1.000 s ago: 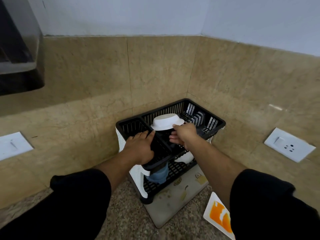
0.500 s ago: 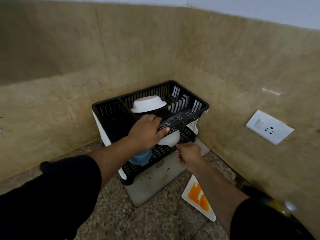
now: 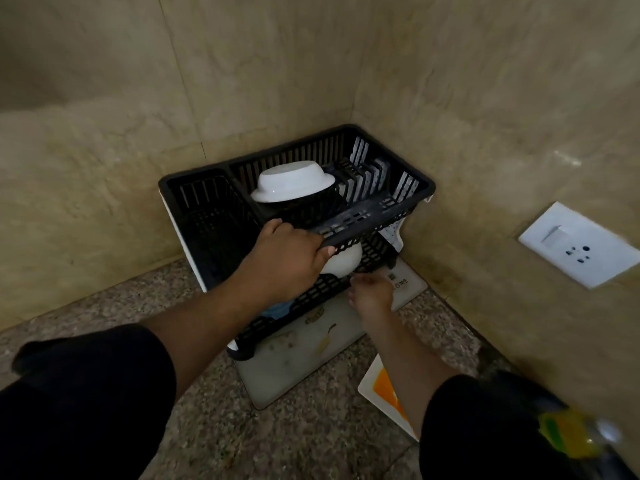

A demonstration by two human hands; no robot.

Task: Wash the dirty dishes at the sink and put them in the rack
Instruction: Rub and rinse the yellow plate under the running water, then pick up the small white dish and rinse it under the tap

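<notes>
Bowl [image 3: 294,181] lies upside down in rack [image 3: 367,216]; left hand [image 3: 287,261] grips rack's rim.

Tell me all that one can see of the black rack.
The rack is black slotted plastic with white side supports and two tiers. It stands on a pale tray in a tiled corner. The upper tier has a small left compartment and a larger one with upright dividers and an overturned white bowl. The lower tier holds a second bowl and something blue. The left hand holds the upper front rim; the right hand is by the lower edge.
</notes>
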